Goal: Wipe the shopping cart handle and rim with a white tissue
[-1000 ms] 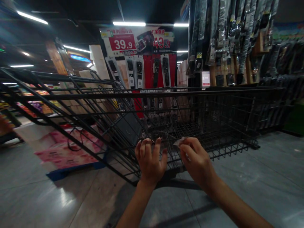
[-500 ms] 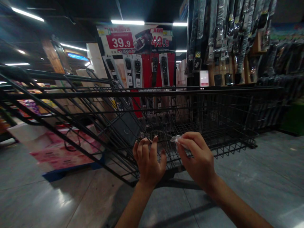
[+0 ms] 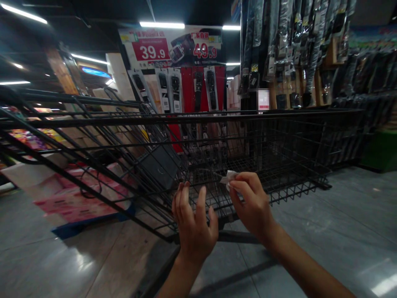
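- Right hand (image 3: 252,207): grip closed, thumb and fingertips pinching a small crumpled white scrap (image 3: 227,178), likely tissue or thin plastic wrap; material not resolvable.
- Scrap held just at the near edge of the black wire cart (image 3: 217,124), above its mesh floor; pinch hold suits something light and limp.
- Left hand (image 3: 194,223): grip open, fingers spread and upright, tips at the cart's near wires, holding nothing; apparently steadying against the basket.
- Cart: thin black metal rods, coarse bars on the sides, fine grid on the bottom, tilted down to the left in view.
- Behind: red price sign (image 3: 173,47) reading 39.9 and 49.9, packaged belts (image 3: 279,37) hanging in glossy sleeves.
- Floor (image 3: 325,240): grey polished tile, reflective.
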Motion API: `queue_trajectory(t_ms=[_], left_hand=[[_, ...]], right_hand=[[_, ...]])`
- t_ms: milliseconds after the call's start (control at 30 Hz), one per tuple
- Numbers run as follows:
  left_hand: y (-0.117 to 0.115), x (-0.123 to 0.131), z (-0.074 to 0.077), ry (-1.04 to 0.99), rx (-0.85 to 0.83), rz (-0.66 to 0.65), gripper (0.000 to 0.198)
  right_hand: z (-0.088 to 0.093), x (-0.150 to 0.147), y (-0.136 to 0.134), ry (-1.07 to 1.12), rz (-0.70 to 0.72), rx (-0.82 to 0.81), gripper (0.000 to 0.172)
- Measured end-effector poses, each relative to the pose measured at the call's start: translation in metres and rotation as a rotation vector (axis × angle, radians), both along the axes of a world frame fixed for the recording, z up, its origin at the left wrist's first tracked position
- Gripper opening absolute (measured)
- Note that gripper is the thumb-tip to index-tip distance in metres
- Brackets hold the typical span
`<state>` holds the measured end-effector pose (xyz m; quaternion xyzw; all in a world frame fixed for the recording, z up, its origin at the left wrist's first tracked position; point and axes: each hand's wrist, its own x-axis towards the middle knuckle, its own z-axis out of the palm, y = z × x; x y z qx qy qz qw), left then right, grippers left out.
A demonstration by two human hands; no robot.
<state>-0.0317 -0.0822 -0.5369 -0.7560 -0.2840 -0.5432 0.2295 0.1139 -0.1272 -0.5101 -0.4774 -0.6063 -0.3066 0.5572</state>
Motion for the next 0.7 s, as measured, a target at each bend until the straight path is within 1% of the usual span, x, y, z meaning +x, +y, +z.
queue_trajectory(t_ms=[100,200,267,333,400,500,600,667,700], left_hand=[[0.004,0.001,-0.001,0.007,0.03,-0.024,0.051],[0.008,0.004,0.0,0.036,0.04,0.003,0.047],[0.01,0.006,0.0,0.048,0.037,0.027,0.046],[0.011,0.008,0.001,0.056,0.034,0.046,0.046],[0.012,0.009,0.002,0.058,0.024,0.058,0.045],[0.014,0.01,0.003,0.032,0.026,0.039,0.042],[0.016,0.011,0.004,-0.008,0.057,-0.027,0.051],[0.017,0.011,0.004,-0.018,0.067,-0.046,0.059],[0.017,0.011,0.004,-0.012,0.06,-0.033,0.061]], right_hand=[[-0.013,0.003,0.001,-0.011,-0.009,-0.036,0.016],[-0.025,0.006,0.001,-0.027,-0.029,-0.076,0.015],[-0.029,0.007,0.001,-0.032,-0.039,-0.109,0.015],[-0.027,0.006,-0.002,-0.024,-0.031,-0.131,0.016],[-0.018,0.003,-0.007,-0.016,-0.003,-0.112,0.015],[0.006,-0.005,-0.017,-0.011,0.039,-0.019,0.014],[0.031,-0.012,-0.024,-0.001,0.035,0.062,0.016],[0.039,-0.013,-0.021,0.004,0.028,0.09,0.015],[0.039,-0.012,-0.018,0.002,0.031,0.088,0.015]])
